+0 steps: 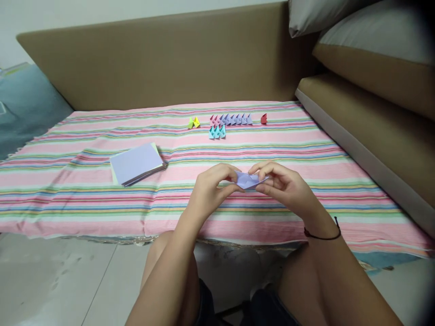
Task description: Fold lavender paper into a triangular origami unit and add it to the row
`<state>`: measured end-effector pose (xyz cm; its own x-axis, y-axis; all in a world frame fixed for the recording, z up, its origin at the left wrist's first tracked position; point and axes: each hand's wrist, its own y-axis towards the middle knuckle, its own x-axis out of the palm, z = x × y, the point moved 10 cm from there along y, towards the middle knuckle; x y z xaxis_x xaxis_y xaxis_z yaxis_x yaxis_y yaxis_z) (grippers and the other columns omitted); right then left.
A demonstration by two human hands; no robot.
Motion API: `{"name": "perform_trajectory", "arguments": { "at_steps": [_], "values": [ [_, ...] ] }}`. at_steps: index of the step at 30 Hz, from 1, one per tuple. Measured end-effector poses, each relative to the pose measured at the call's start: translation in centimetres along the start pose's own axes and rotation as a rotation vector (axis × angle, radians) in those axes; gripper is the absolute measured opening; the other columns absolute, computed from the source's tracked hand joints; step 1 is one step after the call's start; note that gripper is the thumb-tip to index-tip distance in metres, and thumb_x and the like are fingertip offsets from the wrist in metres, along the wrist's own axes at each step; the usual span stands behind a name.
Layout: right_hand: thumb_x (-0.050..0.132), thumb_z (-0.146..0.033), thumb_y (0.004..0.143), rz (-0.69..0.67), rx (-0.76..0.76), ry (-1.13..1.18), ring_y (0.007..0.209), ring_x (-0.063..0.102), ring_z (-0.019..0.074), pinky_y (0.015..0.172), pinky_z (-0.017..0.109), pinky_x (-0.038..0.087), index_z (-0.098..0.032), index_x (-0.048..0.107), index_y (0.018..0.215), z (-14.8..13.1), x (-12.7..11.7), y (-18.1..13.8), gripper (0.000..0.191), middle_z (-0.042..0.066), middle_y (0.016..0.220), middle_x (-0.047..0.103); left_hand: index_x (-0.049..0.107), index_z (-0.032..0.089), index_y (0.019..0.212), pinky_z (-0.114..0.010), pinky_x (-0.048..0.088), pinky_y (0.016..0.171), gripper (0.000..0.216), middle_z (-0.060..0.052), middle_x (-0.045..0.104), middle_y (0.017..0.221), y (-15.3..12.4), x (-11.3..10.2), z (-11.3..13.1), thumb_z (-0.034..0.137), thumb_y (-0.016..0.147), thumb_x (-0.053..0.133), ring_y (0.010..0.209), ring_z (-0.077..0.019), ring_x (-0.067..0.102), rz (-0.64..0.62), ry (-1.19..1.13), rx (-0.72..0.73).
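Between my two hands is a folded piece of lilac paper [248,180], held just above the striped cloth. My left hand [217,181] pinches its left end between thumb and fingers. At the right end, my right hand [283,183] grips the paper with thumb and bent fingers; a dark cord bracelet circles that wrist. Fingertips cover both ends of the paper. Beyond my hands stands a row of small folded paper pieces in pink and lilac [234,119], with turquoise ones [217,132] in front of it.
Yellow folded pieces [193,122] lie left of the row, a red one [263,119] right of it. A stack of paper sheets [137,163] rests on the striped cloth [183,199] at left. A brown backrest [163,63] rises behind; cushions [367,131] line the right.
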<state>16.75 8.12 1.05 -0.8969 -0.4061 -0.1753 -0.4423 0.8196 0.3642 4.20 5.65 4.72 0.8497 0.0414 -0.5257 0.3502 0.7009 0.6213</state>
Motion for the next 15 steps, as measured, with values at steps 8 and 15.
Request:
{"name": "perform_trajectory", "arguments": {
  "at_steps": [8, 15],
  "values": [
    [0.059, -0.02, 0.085, 0.15, -0.214, -0.432, 0.099, 0.06, 0.0209, 0.082, 0.037, 0.053, -0.023, 0.063, 0.087, -2.8, -0.5, -0.3, 0.005, 0.007, 0.101, 0.063, 0.06, 0.017, 0.083, -0.026, 0.051, 0.074, 0.001, -0.008, 0.069, 0.09, -0.9, -0.6, 1.1, 0.018, 0.083, 0.059, 0.085, -0.0163, 0.065, 0.13, 0.335, 0.139],
    [0.053, -0.013, 0.087, 0.204, -0.347, -0.664, 0.09, 0.063, 0.0206, 0.081, 0.037, 0.051, -0.025, 0.065, 0.087, -4.1, -0.2, -0.9, 0.016, 0.005, 0.092, 0.068, 0.063, 0.018, 0.089, -0.026, 0.054, 0.075, 0.008, -0.008, 0.07, 0.095, -1.3, -0.4, 1.4, 0.016, 0.085, 0.056, 0.086, -0.0159, 0.066, 0.122, 0.39, 0.178]
  ]
}}
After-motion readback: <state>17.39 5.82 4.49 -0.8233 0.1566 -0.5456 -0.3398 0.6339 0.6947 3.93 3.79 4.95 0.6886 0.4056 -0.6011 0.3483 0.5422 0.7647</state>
